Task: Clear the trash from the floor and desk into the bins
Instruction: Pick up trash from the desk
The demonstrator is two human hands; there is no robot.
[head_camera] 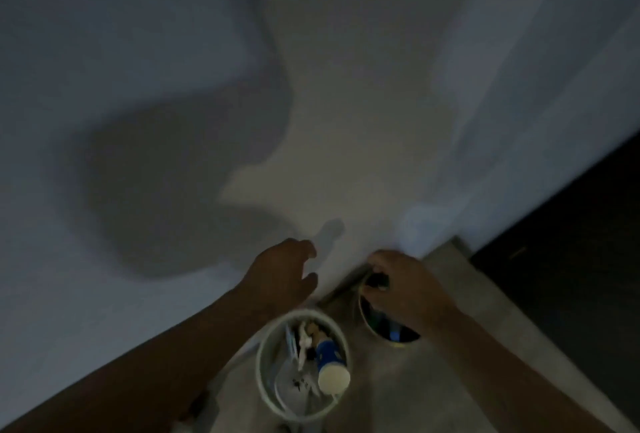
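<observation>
Two round bins stand on the floor by the wall. The white bin holds a blue and white cup and several small scraps. To its right is a darker bin with dark contents. My right hand hovers over the darker bin's far rim and pinches a small dark piece of trash; blur hides what it is. My left hand hangs beyond the white bin, close to the wall, fingers loosely curled, holding nothing.
A pale wall fills most of the dim, blurred view, with large shadows on it. A dark panel or doorway borders the grey floor on the right.
</observation>
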